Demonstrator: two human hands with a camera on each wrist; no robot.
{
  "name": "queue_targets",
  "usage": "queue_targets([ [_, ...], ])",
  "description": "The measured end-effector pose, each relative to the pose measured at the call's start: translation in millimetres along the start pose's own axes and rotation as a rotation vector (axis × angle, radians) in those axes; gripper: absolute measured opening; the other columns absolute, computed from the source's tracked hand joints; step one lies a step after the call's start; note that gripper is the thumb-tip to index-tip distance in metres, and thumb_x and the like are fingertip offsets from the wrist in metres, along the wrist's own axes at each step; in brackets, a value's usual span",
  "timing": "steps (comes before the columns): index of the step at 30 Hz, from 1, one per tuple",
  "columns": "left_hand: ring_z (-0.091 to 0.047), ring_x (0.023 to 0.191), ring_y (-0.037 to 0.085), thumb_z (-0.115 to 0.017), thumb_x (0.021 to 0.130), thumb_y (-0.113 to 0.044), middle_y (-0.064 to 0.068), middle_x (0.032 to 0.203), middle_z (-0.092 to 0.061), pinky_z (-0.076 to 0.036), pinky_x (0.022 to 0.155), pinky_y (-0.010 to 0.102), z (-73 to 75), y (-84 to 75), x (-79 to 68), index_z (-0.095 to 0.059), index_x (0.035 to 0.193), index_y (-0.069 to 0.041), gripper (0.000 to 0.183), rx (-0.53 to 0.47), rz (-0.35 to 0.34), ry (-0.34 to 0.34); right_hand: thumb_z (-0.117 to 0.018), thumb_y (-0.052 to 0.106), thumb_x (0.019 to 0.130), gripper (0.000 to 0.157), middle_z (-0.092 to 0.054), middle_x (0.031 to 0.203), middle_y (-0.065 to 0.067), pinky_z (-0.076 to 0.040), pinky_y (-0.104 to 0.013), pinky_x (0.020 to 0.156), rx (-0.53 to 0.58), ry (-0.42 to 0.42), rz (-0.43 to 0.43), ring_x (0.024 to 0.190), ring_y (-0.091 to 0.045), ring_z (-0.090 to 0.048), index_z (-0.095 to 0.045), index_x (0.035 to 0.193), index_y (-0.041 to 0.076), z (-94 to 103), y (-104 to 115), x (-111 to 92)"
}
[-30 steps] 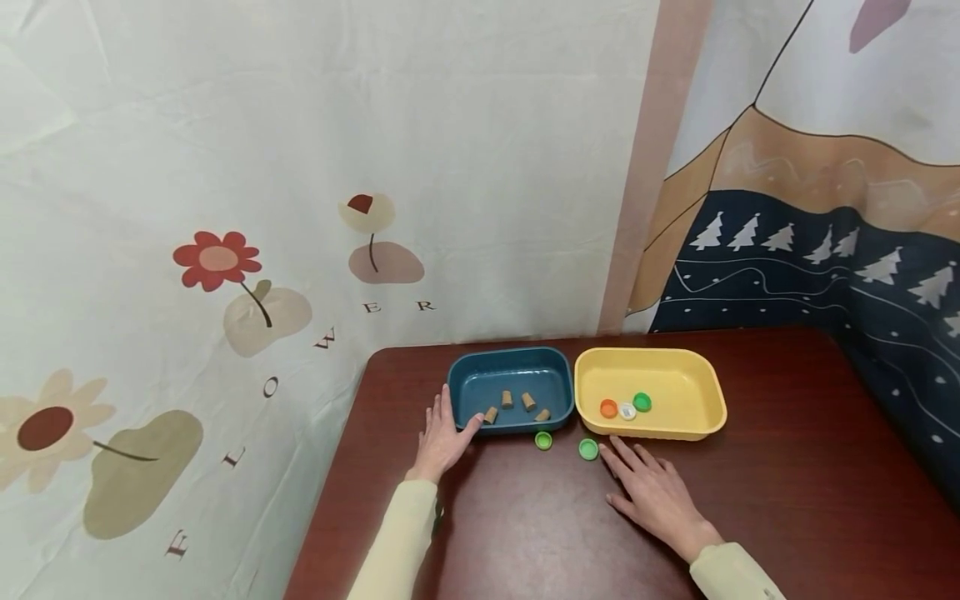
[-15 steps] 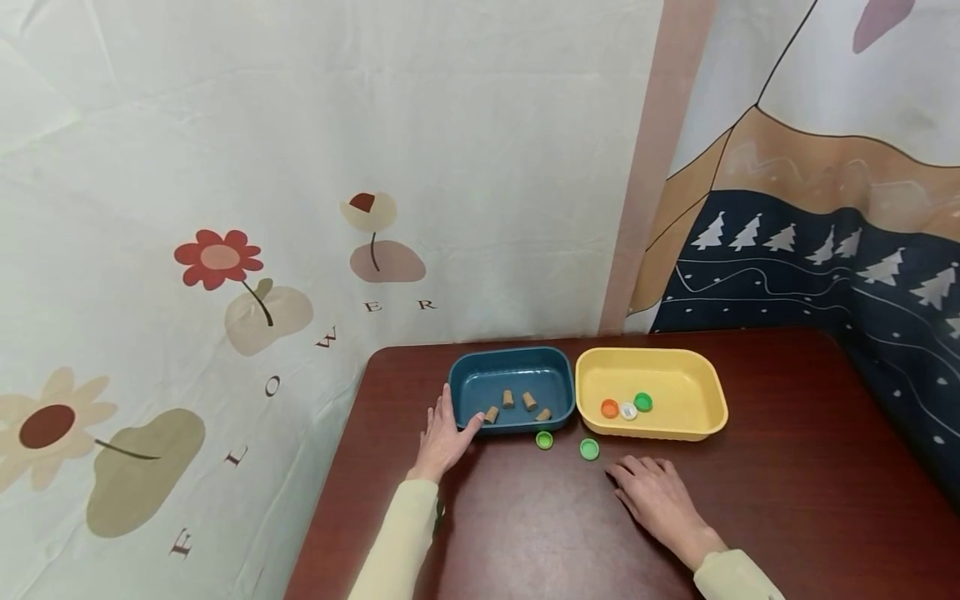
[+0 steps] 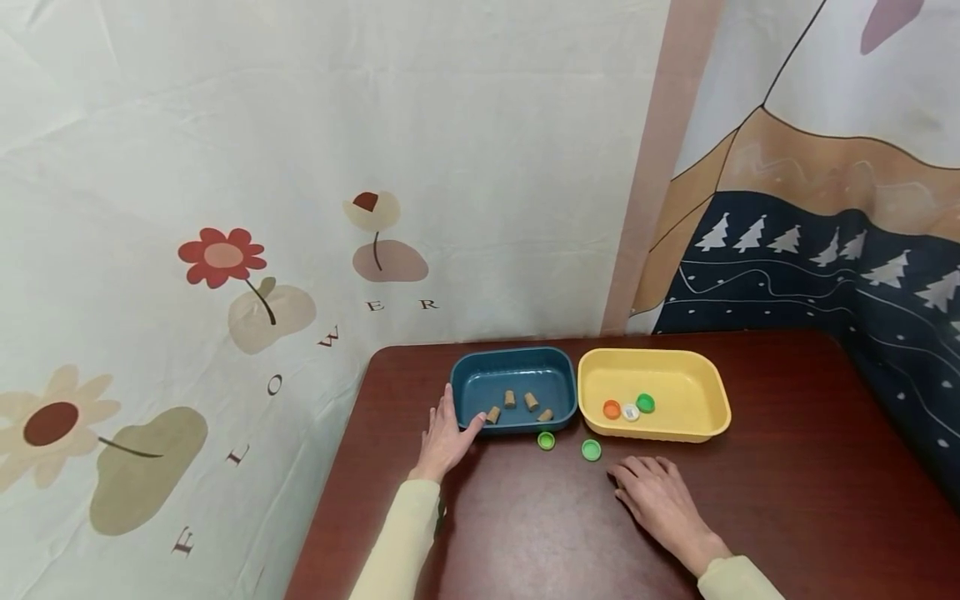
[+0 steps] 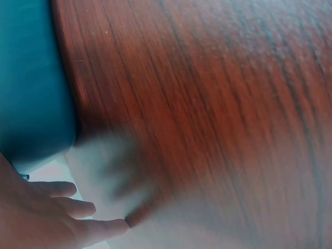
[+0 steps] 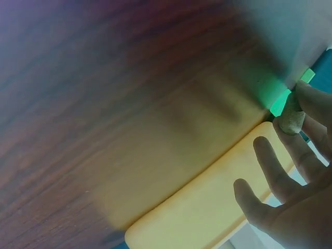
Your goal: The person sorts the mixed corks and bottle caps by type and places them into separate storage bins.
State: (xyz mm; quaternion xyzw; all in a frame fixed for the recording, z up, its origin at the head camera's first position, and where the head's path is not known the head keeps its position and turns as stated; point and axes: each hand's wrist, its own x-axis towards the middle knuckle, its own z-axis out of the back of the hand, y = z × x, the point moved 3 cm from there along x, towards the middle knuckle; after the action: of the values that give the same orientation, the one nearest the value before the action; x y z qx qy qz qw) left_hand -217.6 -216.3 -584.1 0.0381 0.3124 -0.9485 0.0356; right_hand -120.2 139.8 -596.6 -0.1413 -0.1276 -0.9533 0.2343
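Observation:
In the head view my left hand rests at the near left corner of a blue plastic bin, fingers straight along its side and thumb at the front rim. Several corks lie inside this bin. My right hand is low over the table, in front of a yellow bin. Seen from the right wrist, thumb and fingers pinch a small tan cork, which the hand hides from the head camera. A light green bottle cap lies left of the right fingertips.
A second green cap sits on the table right by the blue bin's front. The yellow bin holds an orange cap, a white cap and a green cap. Behind the brown table hangs a printed cloth.
My right hand has drawn back slightly from the yellow bin, its outstretched fingers now curled in. The left hand stays at the blue bin's corner. Bins and caps keep their places.

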Motion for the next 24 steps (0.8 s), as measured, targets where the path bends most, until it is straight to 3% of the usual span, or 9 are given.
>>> queue_targets([
  [10, -0.015, 0.154, 0.050, -0.054, 0.097, -0.068, 0.023, 0.168, -0.022, -0.018, 0.113, 0.077, 1.2, 2.5, 0.5, -0.004, 0.168, -0.016, 0.101, 0.007, -0.005, -0.020, -0.087, 0.022, 0.085, 0.034, -0.071, 0.114, -0.001, -0.046, -0.062, 0.097, 0.082, -0.095, 0.031, 0.108, -0.028, -0.066, -0.076, 0.117, 0.017, 4.9, 19, 18],
  [24, -0.017, 0.154, 0.049, -0.055, 0.097, -0.067, 0.020, 0.169, -0.023, -0.016, 0.113, 0.078, -2.9, 1.6, -0.5, -0.005, 0.168, -0.016, 0.100, -0.014, -0.011, -0.025, -0.085, 0.022, 0.088, 0.041, -0.072, 0.119, -0.001, -0.046, -0.055, 0.100, 0.233, -0.208, 0.019, 0.114, -0.024, -0.065, -0.073, 0.127, 0.017, 14.8, 54, 70],
])
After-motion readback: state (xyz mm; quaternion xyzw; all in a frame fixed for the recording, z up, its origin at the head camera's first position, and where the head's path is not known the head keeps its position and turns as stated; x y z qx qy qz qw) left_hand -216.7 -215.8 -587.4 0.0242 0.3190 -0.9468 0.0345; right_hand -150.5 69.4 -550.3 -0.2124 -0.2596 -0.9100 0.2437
